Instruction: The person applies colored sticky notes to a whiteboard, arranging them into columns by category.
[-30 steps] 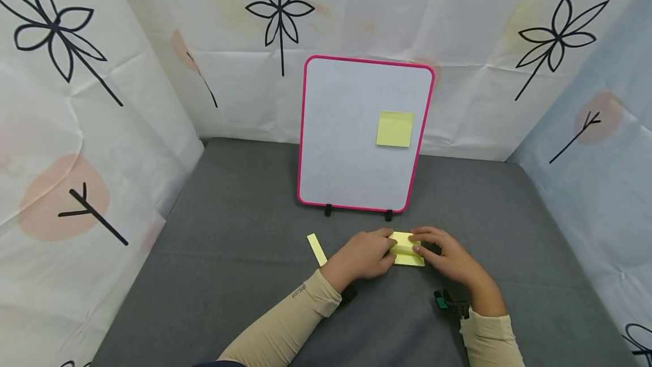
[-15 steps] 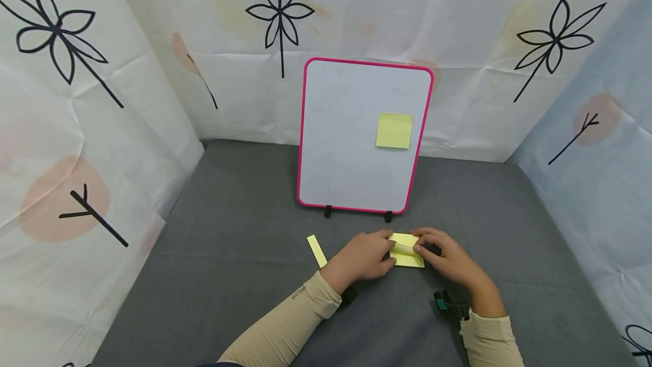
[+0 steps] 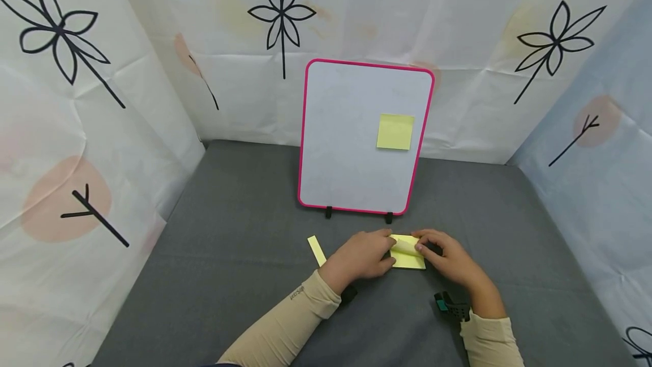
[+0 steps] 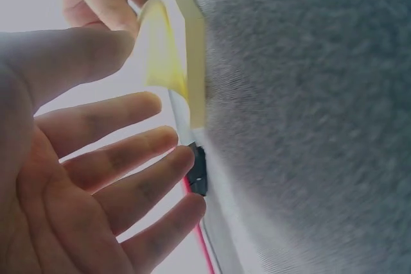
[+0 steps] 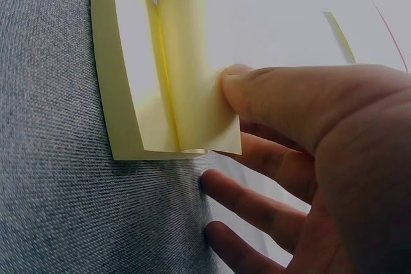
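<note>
A yellow sticky note pad (image 3: pixel 411 263) lies on the grey cloth in front of the whiteboard. Its top sheet (image 5: pixel 192 56) is rolled up from the pad, forming a loose curl. My right hand (image 3: pixel 450 256) pinches this sticky note near its right end, thumb on the near face and a finger behind it. On the pad's left side rests my left hand (image 3: pixel 363 255), its fingertips at the pad's edge and beside the curl. Straight, spread fingers (image 4: pixel 122 158) show in the left wrist view. Exactly where the left fingertips touch is partly hidden.
A whiteboard (image 3: pixel 346 146) with a pink frame stands upright on black feet behind the hands. One yellow sticky note (image 3: pixel 395 132) is stuck on its right side. A narrow yellow strip (image 3: pixel 316 250) lies left of the left hand, partly covered by it.
The right fingertips have drawn together on the top sheet's right end and shifted slightly. The curl now slants down to the right. My left hand stays nearly still.
</note>
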{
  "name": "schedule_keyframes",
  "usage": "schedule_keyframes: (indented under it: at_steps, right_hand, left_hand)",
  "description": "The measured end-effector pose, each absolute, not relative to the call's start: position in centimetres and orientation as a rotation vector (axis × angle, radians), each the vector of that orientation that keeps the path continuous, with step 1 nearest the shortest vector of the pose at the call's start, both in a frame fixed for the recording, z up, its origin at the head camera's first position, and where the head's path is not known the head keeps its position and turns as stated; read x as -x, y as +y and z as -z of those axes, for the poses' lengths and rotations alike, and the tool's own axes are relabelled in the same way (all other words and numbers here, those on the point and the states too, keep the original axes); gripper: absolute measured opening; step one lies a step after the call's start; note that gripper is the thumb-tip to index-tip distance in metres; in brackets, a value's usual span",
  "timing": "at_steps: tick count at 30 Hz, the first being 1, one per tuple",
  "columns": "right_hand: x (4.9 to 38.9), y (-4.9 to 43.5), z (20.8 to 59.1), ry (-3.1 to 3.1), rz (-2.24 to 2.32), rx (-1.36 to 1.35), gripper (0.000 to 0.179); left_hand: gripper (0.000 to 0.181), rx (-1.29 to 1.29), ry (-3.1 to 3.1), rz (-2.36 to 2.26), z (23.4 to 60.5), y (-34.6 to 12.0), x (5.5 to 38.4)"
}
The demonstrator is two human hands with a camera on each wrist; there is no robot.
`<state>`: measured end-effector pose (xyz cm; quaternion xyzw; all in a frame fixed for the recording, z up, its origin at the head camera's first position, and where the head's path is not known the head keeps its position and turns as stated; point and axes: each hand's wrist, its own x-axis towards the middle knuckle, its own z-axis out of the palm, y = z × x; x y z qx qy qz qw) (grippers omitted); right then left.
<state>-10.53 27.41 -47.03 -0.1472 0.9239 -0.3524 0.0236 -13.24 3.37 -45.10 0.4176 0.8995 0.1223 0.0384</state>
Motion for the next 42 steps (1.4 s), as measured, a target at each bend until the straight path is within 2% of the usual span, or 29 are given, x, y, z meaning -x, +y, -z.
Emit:
schedule_keyframes:
  at_steps: [11,18,42]
  right_hand:
    - [10.4,27.3,46.7,2.844,1.164,0.436,0.011]
    - [10.5,27.6,47.2,2.893,1.137,0.382,0.009]
    - [10.5,27.8,47.2,2.888,1.171,0.374,0.007]
  left_hand:
    - [0.036,-1.407,2.8,-0.433,44.1,3.3,12.9]
    - [0.033,-1.497,2.813,-0.461,43.8,3.4,12.4]
    - [0.025,-1.511,2.728,-0.462,43.8,4.0,12.0]
